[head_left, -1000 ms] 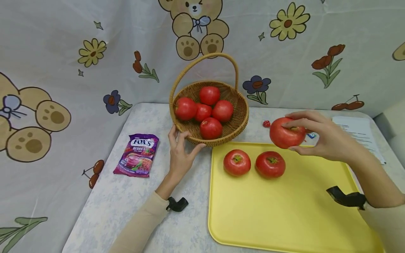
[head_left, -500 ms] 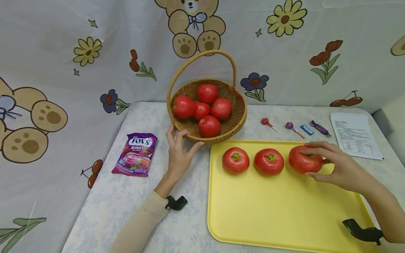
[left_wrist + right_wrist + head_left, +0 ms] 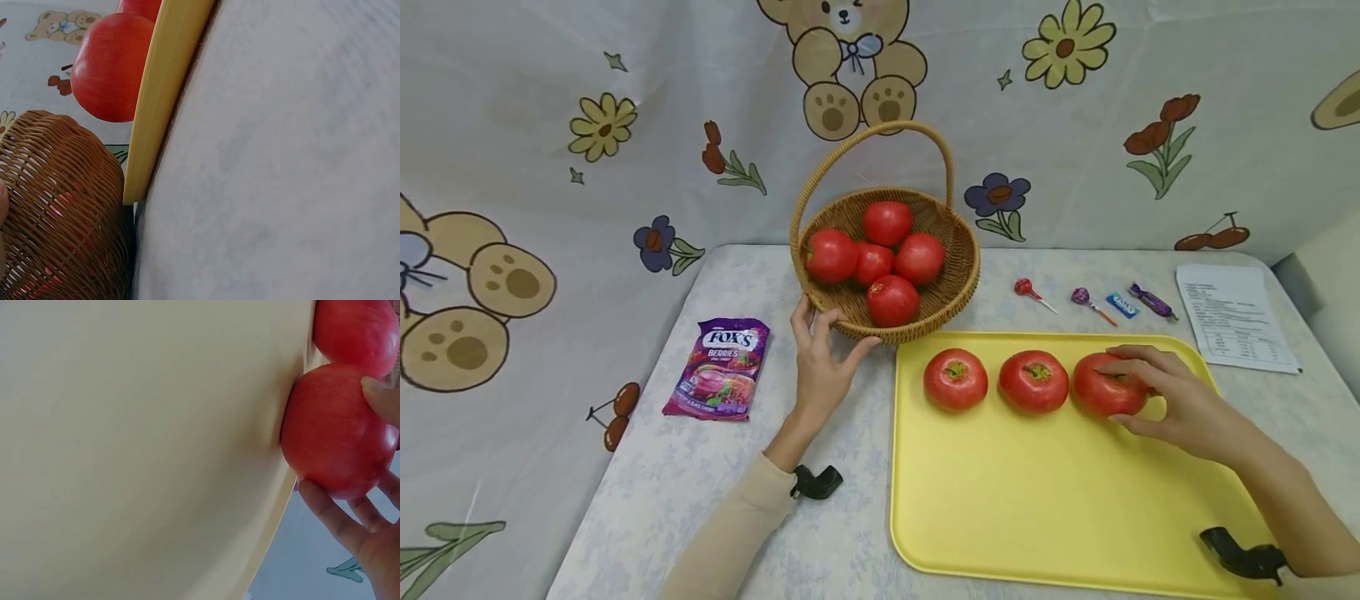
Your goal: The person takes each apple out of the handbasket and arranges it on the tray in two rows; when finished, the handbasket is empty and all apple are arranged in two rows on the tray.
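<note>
Reading across, with the yellow tray as the landmark:

Candy bag: purple FOX'S pouch, lying flat on the table, well left of the tray.

Left hand: the left hand sits just left of the tray's far-left corner, thumb and fingers curled against the near rim of the wicker basket, gripping it. The left wrist view shows only the basket weave beside the tray edge; the fingers barely show there.

Basket: stands touching or just beyond the tray's far-left edge, handle upright, with five red tomatoes inside.

Tray row: three tomatoes in a line along the tray's far edge. The first tomato is nearest the left corner, the second tomato is just right of it, both free of any hand.

Held tomato: the third tomato rests on the tray, close beside the second; whether they touch I cannot tell.

Right hand: the right hand holds the third tomato, fingers over the top and far side, thumb on the near side. The right wrist view confirms fingertips wrapped around the fruit.

Sweets: a red lollipop and small wrapped candies lie on the table beyond the tray's far edge.

Paper: a printed sheet lies beyond the tray's far-right corner.
</note>
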`<state>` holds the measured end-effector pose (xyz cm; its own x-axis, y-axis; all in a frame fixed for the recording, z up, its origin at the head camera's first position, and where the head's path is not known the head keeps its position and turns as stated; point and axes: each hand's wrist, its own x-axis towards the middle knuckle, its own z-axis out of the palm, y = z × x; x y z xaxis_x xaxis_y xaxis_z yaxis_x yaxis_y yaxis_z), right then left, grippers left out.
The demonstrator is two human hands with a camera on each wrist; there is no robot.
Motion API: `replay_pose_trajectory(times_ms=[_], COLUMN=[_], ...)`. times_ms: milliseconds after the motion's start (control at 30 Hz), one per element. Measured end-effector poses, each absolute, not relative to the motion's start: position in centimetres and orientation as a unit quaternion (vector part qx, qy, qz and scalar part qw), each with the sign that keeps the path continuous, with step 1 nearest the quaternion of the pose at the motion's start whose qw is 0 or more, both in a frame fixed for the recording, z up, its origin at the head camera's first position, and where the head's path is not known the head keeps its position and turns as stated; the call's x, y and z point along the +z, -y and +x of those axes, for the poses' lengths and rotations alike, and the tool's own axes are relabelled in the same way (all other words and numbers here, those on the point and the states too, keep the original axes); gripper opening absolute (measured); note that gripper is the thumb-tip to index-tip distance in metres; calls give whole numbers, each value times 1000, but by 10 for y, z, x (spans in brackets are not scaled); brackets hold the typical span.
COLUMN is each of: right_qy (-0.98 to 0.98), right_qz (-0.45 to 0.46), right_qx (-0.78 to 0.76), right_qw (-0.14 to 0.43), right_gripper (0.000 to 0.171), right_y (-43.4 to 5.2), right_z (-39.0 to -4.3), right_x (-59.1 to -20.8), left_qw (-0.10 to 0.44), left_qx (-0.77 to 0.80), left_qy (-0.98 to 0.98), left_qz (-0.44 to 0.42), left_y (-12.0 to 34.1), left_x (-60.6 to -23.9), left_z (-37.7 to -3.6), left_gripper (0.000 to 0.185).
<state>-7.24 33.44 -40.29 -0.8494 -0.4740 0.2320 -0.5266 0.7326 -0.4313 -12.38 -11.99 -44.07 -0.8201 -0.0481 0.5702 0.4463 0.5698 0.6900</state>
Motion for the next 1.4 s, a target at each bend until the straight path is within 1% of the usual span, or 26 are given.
replay_pose_trajectory(times_ms=[133, 333, 533, 667, 800, 1033, 1200, 1400], right_qy=[928, 932, 933, 935, 925, 915, 912, 894], right_qz=[282, 276, 262, 264, 292, 318, 333, 373], right_qx=[237, 230, 244, 234, 233, 236, 232, 246], right_qw=[57, 55, 37, 48, 73, 77, 59, 35], right_gripper=[78, 77, 77, 77, 79, 78, 76, 65], right_y=[-332, -331, -329, -322, -311, -292, -267, -229], right_z=[-74, -73, -72, -67, -67, -86, -105, -136], right_x=[-402, -402, -398, -380, -357, -339, -323, -307], left_qw=[276, 270, 274, 271, 270, 268, 272, 278], left_qx=[-448, -448, -447, -448, -447, -444, -447, -449], left_qy=[843, 845, 845, 845, 846, 848, 844, 840], left_qz=[-112, -111, -109, -110, -111, -109, -114, -123], left_y=[120, 119, 120, 119, 118, 118, 118, 119], left_x=[-440, -439, -439, -440, -440, -438, -438, -439], left_z=[-123, -123, -122, -121, -122, -122, -123, -124], left_gripper=[51, 52, 52, 52, 52, 52, 52, 51])
